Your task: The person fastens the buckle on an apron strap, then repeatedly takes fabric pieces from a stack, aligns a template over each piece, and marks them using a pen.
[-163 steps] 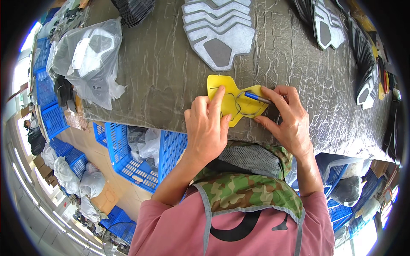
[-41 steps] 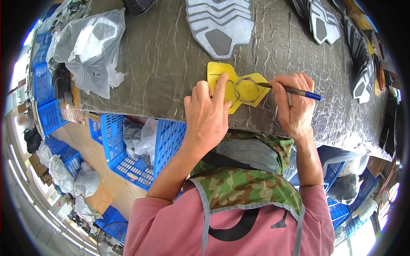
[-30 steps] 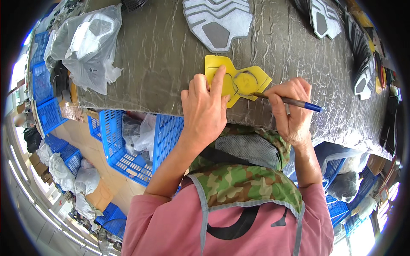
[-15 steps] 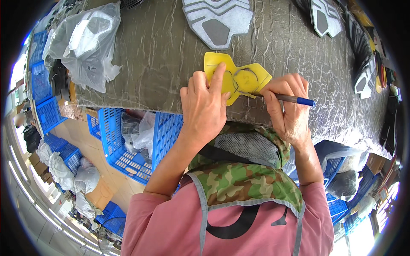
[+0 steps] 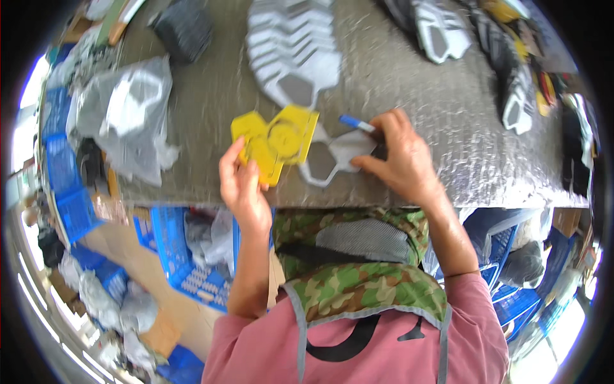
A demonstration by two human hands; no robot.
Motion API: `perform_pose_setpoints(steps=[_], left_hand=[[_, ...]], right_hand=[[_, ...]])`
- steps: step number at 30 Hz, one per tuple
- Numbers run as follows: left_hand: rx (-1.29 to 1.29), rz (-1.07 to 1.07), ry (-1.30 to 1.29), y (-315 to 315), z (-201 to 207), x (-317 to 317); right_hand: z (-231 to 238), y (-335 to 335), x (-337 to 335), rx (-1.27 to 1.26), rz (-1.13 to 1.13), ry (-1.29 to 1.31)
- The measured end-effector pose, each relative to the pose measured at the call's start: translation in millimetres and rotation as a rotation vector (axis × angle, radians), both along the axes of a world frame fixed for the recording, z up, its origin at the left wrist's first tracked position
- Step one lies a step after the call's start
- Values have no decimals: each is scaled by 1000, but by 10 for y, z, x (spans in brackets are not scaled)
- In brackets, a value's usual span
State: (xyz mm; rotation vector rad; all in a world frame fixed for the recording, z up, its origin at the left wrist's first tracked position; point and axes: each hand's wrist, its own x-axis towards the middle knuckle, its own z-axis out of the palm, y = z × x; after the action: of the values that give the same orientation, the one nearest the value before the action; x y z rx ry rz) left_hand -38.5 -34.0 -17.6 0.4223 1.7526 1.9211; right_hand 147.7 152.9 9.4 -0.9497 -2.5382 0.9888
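My left hand pinches the lower left edge of a yellow template, a flat, many-cornered sheet with circles and lines drawn on it. The template is raised and tilted, off to the left of a small grey-and-white cut piece lying on the table. A pen with a blue end is held in my right hand, the blue end pointing left. The thumb of that hand is at the right part of the cut piece; whether it grips the piece is blurred.
A fanned row of similar grey-and-white pieces lies beyond the hands, with more stacks at the far right. At left are a clear plastic bag and a dark block. Blue crates stand below the table.
My left hand has lifted the yellow template and carried it left, uncovering the cut piece. The pen's blue end has swung from right to left. The view has shifted, showing more table.
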Motion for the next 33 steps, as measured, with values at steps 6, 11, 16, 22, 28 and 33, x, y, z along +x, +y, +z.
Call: perform_pose_setpoints(steps=[6,11,16,22,28,33], left_hand=[[-5,-27,127,-110,-81,24],[-74,-49,265,-47,-121,87],[-92,-44,350,-95,-152,71],[-5,-55,290,33,-21,94],[-81,-145,299,7,85,49],[-110,-202,235,-36,113,13]], right_hand=[[125,418,170,-389,-268,263],[93,1823,541,143,-538,425],[116,1657,-2,256,-361,264],[40,763,-770,69,147,164],[-79,734,-949,-45,56,-27],[-135,750,-933,12,46,14]])
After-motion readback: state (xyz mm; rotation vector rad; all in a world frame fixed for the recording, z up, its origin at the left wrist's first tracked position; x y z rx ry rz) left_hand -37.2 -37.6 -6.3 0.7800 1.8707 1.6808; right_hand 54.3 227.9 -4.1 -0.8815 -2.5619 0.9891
